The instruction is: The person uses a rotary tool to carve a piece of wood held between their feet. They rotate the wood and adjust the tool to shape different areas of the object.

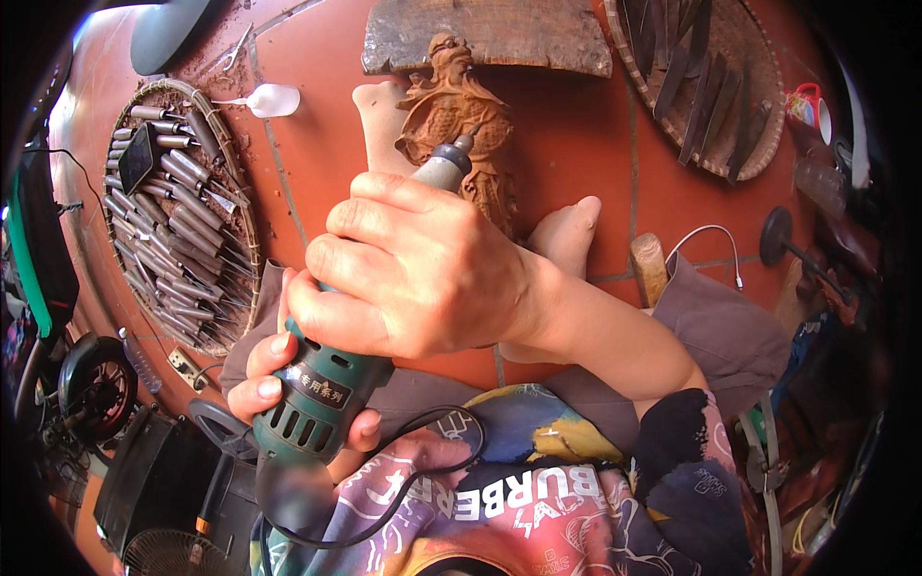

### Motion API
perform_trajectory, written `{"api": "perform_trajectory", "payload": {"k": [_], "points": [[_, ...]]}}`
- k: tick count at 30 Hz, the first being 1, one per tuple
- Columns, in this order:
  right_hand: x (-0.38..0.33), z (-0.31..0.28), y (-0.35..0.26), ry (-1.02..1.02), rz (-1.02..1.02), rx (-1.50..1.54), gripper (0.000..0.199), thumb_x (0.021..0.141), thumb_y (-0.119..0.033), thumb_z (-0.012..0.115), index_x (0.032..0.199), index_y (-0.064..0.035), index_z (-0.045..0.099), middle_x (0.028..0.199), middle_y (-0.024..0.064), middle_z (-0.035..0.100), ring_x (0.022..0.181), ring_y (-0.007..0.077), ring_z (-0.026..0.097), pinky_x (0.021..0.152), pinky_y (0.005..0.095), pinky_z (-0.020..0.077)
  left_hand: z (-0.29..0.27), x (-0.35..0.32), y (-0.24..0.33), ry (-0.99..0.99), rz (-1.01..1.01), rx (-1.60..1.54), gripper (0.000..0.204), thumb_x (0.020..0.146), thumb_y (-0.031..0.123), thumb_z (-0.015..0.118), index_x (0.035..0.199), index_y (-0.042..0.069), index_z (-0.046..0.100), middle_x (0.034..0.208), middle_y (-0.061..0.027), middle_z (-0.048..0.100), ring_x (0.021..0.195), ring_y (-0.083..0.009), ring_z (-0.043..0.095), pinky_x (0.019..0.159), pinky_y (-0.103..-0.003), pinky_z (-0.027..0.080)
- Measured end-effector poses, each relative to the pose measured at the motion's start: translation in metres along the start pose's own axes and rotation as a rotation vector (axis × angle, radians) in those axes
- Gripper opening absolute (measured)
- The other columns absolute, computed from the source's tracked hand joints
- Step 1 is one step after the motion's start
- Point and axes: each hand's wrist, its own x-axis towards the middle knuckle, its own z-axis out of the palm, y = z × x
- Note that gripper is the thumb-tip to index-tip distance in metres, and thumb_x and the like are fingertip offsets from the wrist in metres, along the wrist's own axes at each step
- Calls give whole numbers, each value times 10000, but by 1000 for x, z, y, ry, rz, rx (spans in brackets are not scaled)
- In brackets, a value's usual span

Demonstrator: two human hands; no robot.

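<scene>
Both of my hands are closed around a green electric die grinder (309,398). My right hand (413,269) wraps its upper part just below the grey collar, while my left hand (269,374) grips the lower body near the vent slots. The grinder's chuck (453,156) points up toward a brown carved wooden figure (451,106), which lies in front of me between my bare feet. The bit overlaps the figure in this view; whether it touches cannot be told. My right hand and wrist hide the figure's lower end. A black cord (471,451) loops across my patterned shirt.
A thick wooden board (490,38) lies beyond the figure. At left, a round woven tray (252,211) holds many carving tools; a white bottle (274,100) lies beside it. Another woven tray (768,134) with flat dark files sits far right. A wooden mallet handle (649,264) rests near my right knee.
</scene>
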Motion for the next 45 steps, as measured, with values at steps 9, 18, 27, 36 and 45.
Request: {"api": "perform_trajectory", "payload": {"k": [9,18,27,36,45], "points": [[1,1,3,-7,18,-6,174,701,-184,683,847,-102,634,776,12,609,760,195,636,724,347,543,0,7,-4,-3,14,16,813,733,335,864,1370,175,385,1444,-151,419,1307,-351,458,1108,-495,407],[0,9,5,62,34,-11,158,738,-244,666,800,-107,619,735,17,580,735,198,620,705,357,506,1,15,3,5,-2,38,781,743,337,860,1355,164,407,1425,-155,448,1308,-333,456,1109,-460,403],[1,5,6,56,31,-1,144,737,-239,642,799,-114,606,727,15,568,726,196,620,696,346,504,3,19,5,-34,6,27,740,774,331,835,1350,155,405,1420,-165,457,1304,-326,458,1108,-457,400],[4,1,9,70,23,-1,149,739,-240,639,796,-113,587,732,21,575,711,210,623,696,352,509,5,24,9,-89,7,62,749,788,356,827,1344,141,374,1415,-184,458,1296,-322,466,1110,-468,394],[11,-18,-32,32,-70,47,201,736,-186,667,904,-101,594,798,32,614,765,199,643,782,373,538,-35,-5,43,-77,-478,-410,621,842,201,778,1358,99,446,1446,-206,460,1319,-321,491,1081,-451,443]]}}
